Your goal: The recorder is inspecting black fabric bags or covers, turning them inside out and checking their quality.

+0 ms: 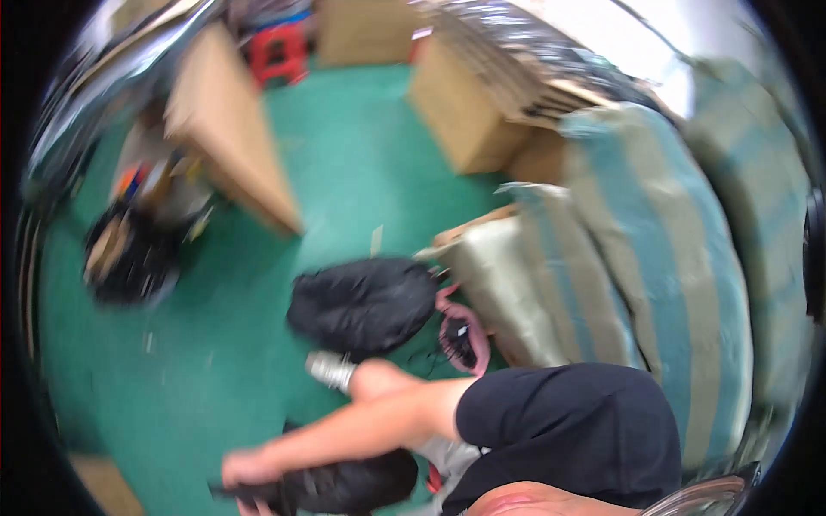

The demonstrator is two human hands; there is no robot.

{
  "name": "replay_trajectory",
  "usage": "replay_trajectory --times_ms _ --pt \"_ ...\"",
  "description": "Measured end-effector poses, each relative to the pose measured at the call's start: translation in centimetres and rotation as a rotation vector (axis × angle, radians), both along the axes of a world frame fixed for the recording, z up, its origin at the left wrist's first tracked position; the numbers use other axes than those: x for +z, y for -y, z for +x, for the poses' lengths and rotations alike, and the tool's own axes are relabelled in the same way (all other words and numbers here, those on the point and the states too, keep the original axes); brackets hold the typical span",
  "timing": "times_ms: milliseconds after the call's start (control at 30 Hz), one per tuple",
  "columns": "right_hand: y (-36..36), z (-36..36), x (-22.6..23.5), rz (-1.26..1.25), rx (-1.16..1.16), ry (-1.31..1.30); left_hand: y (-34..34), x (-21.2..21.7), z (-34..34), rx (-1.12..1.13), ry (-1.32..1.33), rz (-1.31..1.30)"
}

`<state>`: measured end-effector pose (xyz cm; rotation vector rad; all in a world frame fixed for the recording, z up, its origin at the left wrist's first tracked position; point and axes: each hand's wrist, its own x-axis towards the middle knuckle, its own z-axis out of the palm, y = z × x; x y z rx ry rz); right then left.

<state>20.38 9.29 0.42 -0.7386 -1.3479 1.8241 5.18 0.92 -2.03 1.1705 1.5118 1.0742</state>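
Note:
At the lower left, my left hand (249,469) is closed around the narrow end of a soft black bag (353,483). Motion blurs the fingers, but they show above and below the dark end. The bag's body hangs beneath my forearm, partly covered by it. My right hand is out of the picture. Just beyond the forearm a larger, full black bag (366,303) lies on the green floor. To its right rests a pink-rimmed item with a dark inside (471,340), whose kind I cannot make out. A pale shoe (331,370) stands beside the larger bag.
Tall green-and-beige striped sacks (662,258) line the right side. Cardboard boxes (469,112) stand at the back right. A brown board (225,129) leans at the left, near a filled black rubbish bag (129,258). A red stool (278,53) is at the back.

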Motion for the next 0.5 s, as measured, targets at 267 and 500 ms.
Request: replay_trajectory --times_ms 267,500 --pt "0.7 1.5 2.7 -0.802 0.151 -0.395 0.5 5.1 0.4 0.284 0.103 0.190" --pt "3.9 -1.2 1.0 -0.553 0.735 -0.376 7.8 6.7 -2.5 0.327 0.459 0.242"
